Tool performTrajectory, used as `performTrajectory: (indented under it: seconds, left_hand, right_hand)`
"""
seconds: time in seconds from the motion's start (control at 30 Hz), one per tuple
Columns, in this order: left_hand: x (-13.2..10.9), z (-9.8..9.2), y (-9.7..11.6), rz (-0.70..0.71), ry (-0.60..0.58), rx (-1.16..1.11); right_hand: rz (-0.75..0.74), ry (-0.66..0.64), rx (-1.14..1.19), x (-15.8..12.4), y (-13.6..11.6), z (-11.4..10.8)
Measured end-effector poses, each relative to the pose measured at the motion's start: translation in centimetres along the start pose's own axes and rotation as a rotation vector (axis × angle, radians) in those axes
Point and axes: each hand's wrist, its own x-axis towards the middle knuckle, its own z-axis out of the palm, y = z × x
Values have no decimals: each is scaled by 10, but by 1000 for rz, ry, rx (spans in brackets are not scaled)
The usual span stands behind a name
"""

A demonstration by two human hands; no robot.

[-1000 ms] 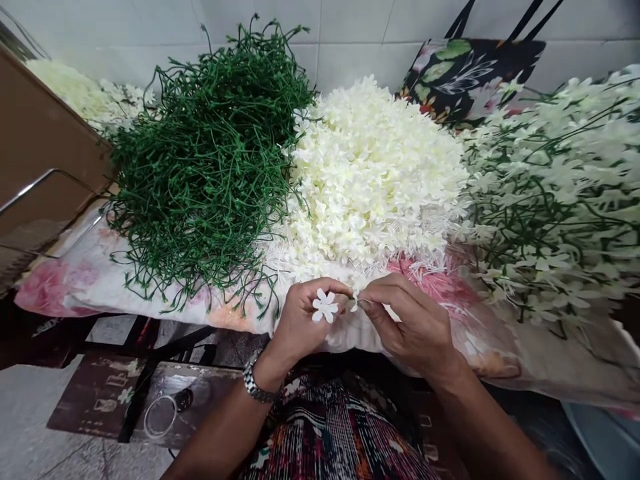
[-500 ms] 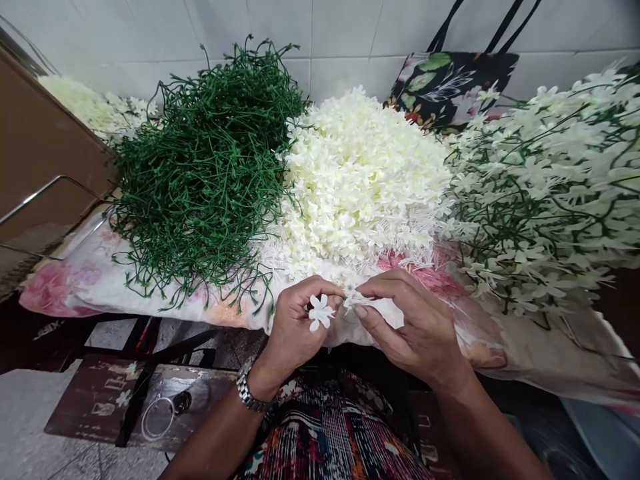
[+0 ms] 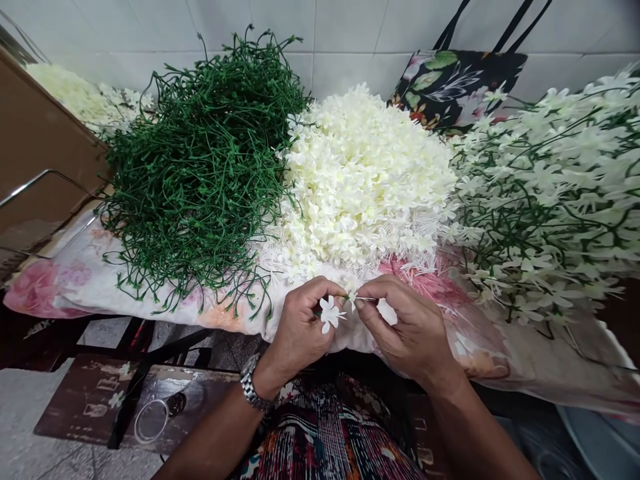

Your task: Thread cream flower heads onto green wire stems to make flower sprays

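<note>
My left hand (image 3: pixel 300 327), with a metal watch on its wrist, is closed in a pinch and carries a small white artificial flower (image 3: pixel 329 312) between its fingers. My right hand (image 3: pixel 407 327) pinches another small white flower piece (image 3: pixel 356 298) right against the left fingertips. Both hands hover at the front edge of a floral cloth (image 3: pixel 75 287). Just behind them lies a big heap of loose cream-white flowers (image 3: pixel 365 180). A pile of bare green plastic stems (image 3: pixel 205 167) sits to the left of it.
Finished stems with white flowers (image 3: pixel 550 193) fill the right side. A dark floral bag (image 3: pixel 450 87) leans on the tiled wall. A brown box (image 3: pixel 40 147) and a metal bar stand at left. A dark low board with a clear ring (image 3: pixel 150 420) lies on the floor.
The hands stay together at the cloth's edge with only small finger movements; the flower in the left hand has turned slightly. The view has shifted a little.
</note>
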Motion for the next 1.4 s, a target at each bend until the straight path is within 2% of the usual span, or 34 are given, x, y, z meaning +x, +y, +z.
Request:
performTrajectory:
  seconds: [0.2,0.57,0.77,0.97,1.07,1.13,1.2,1.3,1.33,1.37,1.4]
  left_hand:
    - [2,3,-13,22,-9,-17]
    - [1,0,-15,-38,-42,69]
    - [5,-2,-3,-9,18,31]
    - [6,-2,6,-52,-54,-9]
    - [3,-5,3,-10,-23,46]
    - [0,-8,-1,-9,18,79]
    - [-3,-9,-4,1,17,103]
    - [-8,-4,-6,-4,56,98]
    - [-9,-1,-6,-21,94,79]
    - [-11,2,-6,-37,125,59]
    - [-12,4,-6,-50,153,43]
  right_hand:
    - [-77,-17,-40,3,10,5]
    - [-110,-25,-12,2,14,17]
    - [-10,-29,80,4,12,4]
    - [-75,-62,69,7,-1,-9]
    - [-78,-2,3,15,-6,-31]
    - [-129,108,-125,23,-5,-60]
    - [-176,336,-502,35,0,-98]
    - [-52,773,-1097,56,14,-156]
    - [7,777,-1187,62,19,-171]
    - [123,603,-1206,67,25,-183]
    - [177,502,-1232,69,31,-192]
